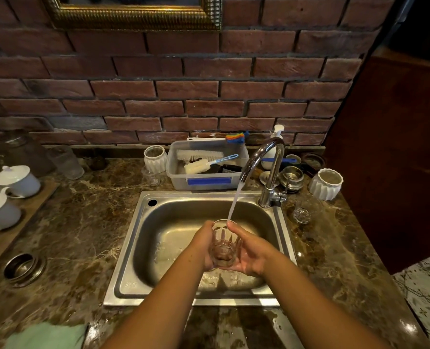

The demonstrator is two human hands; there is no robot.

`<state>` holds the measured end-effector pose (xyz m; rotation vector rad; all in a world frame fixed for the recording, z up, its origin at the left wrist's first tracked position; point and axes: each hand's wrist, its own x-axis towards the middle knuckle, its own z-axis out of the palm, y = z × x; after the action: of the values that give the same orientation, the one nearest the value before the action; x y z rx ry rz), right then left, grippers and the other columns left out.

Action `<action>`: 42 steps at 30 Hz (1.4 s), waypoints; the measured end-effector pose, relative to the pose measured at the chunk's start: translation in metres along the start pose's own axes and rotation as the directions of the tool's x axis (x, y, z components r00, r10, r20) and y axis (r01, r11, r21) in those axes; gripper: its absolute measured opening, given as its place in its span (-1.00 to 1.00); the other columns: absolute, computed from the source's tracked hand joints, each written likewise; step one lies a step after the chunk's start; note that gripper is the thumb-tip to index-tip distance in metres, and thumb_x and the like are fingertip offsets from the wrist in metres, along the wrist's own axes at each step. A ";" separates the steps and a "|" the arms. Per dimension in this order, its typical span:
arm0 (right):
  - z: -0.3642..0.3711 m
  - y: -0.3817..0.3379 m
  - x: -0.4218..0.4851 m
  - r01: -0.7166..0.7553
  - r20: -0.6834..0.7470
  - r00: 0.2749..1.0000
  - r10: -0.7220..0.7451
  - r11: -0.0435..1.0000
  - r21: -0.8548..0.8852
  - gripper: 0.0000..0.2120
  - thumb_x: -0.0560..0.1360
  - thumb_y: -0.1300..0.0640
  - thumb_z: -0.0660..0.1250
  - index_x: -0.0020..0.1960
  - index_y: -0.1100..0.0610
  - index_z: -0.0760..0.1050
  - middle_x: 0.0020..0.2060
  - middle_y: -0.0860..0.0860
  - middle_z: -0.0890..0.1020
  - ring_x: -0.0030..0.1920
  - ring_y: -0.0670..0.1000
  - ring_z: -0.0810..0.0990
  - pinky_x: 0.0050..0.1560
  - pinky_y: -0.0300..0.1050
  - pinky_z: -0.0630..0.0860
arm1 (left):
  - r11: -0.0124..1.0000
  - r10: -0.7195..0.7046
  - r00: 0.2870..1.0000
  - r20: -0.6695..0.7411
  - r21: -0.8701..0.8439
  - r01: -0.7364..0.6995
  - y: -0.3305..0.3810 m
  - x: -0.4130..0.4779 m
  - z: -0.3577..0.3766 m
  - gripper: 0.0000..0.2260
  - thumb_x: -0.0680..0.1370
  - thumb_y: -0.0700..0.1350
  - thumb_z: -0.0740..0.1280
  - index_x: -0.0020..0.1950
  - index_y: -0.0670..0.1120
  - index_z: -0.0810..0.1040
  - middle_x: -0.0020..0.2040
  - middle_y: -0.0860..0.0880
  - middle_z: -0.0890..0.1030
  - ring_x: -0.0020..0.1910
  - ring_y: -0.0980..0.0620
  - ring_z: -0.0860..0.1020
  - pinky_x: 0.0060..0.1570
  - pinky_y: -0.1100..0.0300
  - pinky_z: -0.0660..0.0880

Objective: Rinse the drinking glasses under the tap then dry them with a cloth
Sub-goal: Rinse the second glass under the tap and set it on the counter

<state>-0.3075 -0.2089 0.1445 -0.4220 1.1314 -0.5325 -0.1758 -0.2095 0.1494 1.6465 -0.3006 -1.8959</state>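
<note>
A red brick wall (183, 91) backs a brown marble counter (77, 235) with a steel sink (138, 248) set into it. Over the basin, the left hand (203, 244) and right hand (253, 250) clasp a clear glass (224, 244), mouth tilted away toward the tap (266, 167), its stream (235, 197) striking the rim.

Both hands cup a clear ribbed drinking glass (224, 244) over the steel sink (133, 248): the left hand (203, 244) wraps its left side, the right hand (250, 250) its right, fingers under the base. Water from the chrome tap (271, 167) streams into the glass's open mouth. A second glass (303, 210) stands on the marble counter (82, 235) just right of the sink (near a white ribbed jar (326, 183)). A pale green cloth (47, 335) lies at the counter's lower left edge.
</note>
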 end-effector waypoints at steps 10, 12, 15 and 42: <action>0.002 -0.001 -0.024 0.337 -0.027 0.920 -0.392 0.823 -0.457 -0.52 0.40 -0.07 0.52 0.24 0.07 0.50 0.06 0.09 0.68 0.04 0.08 0.71 0.09 0.12 0.66 | 0.980 0.123 0.990 0.065 -0.166 -0.111 -0.018 -0.014 0.008 -0.38 0.62 0.36 0.03 0.18 -0.14 0.57 0.02 -0.26 0.66 0.02 -0.25 0.62 0.01 -0.17 0.55; 0.003 -0.003 -0.034 0.407 0.019 0.876 -0.481 0.720 -0.562 -0.53 0.42 0.05 0.52 0.27 0.00 0.43 0.09 0.02 0.61 0.09 0.02 0.64 0.12 -0.01 0.64 | 0.972 0.107 0.991 0.084 -0.220 -0.086 -0.022 -0.018 0.007 -0.39 0.62 0.35 0.07 0.22 -0.14 0.57 0.10 -0.29 0.65 0.08 -0.28 0.61 0.13 -0.25 0.53; 0.000 -0.004 -0.048 0.517 0.171 0.828 -0.533 0.609 -0.602 -0.38 0.37 0.18 0.56 0.32 -0.03 0.35 0.14 0.02 0.60 0.13 0.01 0.63 0.12 -0.08 0.63 | 0.953 0.096 0.980 0.177 -0.302 -0.038 -0.027 -0.027 0.004 -0.49 0.62 0.21 0.19 0.21 -0.18 0.63 0.12 -0.29 0.69 0.15 -0.30 0.61 0.20 -0.23 0.52; -0.123 -0.033 -0.074 0.146 0.244 0.928 -0.283 -0.326 -0.934 -0.21 0.35 -0.04 0.57 0.47 -0.09 0.25 0.32 -0.01 0.40 0.27 0.05 0.46 0.19 -0.10 0.49 | 0.338 0.509 0.854 0.107 0.888 -0.313 -0.137 -0.001 0.014 -0.47 0.59 0.24 0.27 0.50 0.05 0.36 0.43 -0.02 0.48 0.37 -0.01 0.46 0.35 -0.01 0.39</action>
<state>-0.4511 -0.1971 0.1717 -2.2703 1.3680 0.3257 -0.2290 -0.1033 0.0796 2.0487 -1.7280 -1.1337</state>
